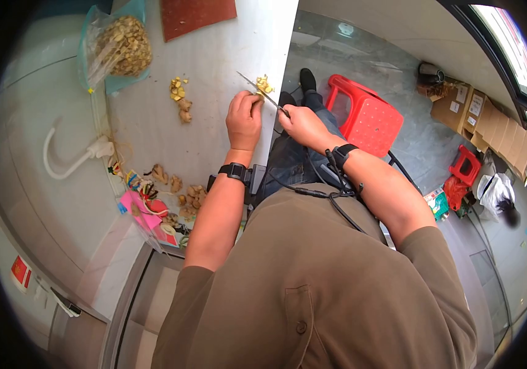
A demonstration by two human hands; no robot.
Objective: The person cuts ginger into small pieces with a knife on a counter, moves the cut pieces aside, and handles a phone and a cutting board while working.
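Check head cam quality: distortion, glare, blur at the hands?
Head view: strong fisheye, black corners, bowed walls; head view: window washed out, pale reflections on the floor; head view: left hand, right hand and knife show no obvious motion blur.

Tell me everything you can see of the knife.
The knife has a long, narrow blade that looks like grey metal and a dark handle, mostly hidden in the right grip. It slants over the edge of the pale table, its tip pointing forward and to the person's left. The blade passes by yellow ginger pieces, close to the fingers of the left grip; whether it touches either is unclear.
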